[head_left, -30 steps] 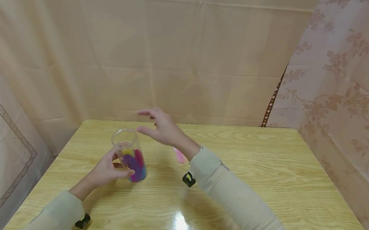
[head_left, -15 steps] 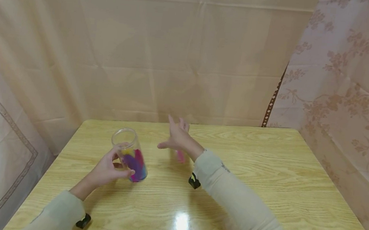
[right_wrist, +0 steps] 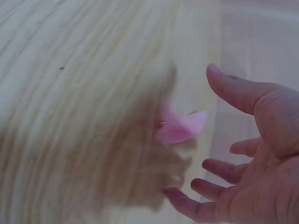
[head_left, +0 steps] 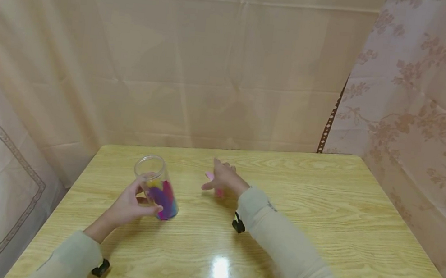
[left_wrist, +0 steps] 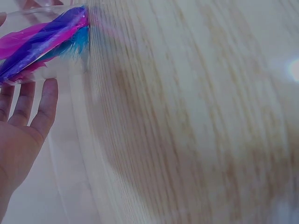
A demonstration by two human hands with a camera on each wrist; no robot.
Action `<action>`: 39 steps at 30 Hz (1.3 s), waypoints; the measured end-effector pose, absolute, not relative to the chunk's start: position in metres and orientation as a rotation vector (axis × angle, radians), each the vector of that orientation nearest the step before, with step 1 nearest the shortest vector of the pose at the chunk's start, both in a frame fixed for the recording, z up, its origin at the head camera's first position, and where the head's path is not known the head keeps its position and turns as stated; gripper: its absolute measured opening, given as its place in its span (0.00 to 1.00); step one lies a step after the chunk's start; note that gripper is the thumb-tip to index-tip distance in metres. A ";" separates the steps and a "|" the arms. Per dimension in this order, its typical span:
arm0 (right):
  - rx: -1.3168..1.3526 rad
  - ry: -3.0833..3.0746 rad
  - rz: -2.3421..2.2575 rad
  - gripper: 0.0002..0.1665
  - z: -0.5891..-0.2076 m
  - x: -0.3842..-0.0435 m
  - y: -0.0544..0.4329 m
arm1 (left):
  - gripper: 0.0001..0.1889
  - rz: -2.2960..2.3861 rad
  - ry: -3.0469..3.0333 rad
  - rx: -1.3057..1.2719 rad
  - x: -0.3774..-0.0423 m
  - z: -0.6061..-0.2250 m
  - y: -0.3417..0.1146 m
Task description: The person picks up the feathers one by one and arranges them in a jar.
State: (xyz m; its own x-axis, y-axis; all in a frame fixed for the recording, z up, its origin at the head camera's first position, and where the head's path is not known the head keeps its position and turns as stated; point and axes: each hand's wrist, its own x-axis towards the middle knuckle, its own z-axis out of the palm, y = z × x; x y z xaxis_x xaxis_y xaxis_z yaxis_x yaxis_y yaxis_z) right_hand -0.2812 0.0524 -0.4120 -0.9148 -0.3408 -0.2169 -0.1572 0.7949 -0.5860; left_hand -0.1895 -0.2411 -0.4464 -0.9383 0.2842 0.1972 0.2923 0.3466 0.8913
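Observation:
In the head view, my left hand [head_left: 130, 207] grips a clear cylinder-shaped cup [head_left: 166, 176] that stands on the left of the table, thumb and fingers round its side. Purple, magenta and blue feathers [left_wrist: 44, 39] lie inside the cup; a yellow one also shows in the head view. My right hand [head_left: 224, 180] hovers over a pink feather [right_wrist: 180, 128] on the table. The right wrist view shows thumb and fingers spread, with a gap between them and the feather. From the head, the hand partly hides this feather.
A pale wood-grained table [head_left: 320, 221] lies under both hands, its far edge near a beige curtain [head_left: 214, 65]. A flowered cloth [head_left: 426, 110] hangs at the right. Black wrist devices [head_left: 101, 267] sit under the sleeves.
My right hand has drawn back from beside the cup's mouth, moving right and down over the pink feather. The left hand and the cup have stayed in place.

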 end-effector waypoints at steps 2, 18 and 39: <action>-0.375 2.686 -0.820 0.60 -0.418 -0.283 0.052 | 0.25 -1.703 -2.577 -0.545 -0.189 -0.447 -0.242; -0.120 2.880 -0.782 0.14 -0.441 -0.287 0.045 | 0.27 -1.709 -2.545 -0.589 -0.193 -0.449 -0.242; -0.110 2.744 -0.910 0.07 -0.438 -0.282 0.040 | 0.26 -1.685 -2.571 -0.568 -0.194 -0.451 -0.246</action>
State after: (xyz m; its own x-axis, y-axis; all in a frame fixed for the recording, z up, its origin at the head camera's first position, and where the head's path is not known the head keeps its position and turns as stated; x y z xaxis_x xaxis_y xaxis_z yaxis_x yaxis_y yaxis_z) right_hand -0.2818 0.0398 -0.4376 -0.9663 -0.1485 -0.2102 0.0065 0.8023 -0.5968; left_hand -0.1940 -0.2461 -0.4506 -0.9338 0.2904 0.2090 0.3075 0.3527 0.8838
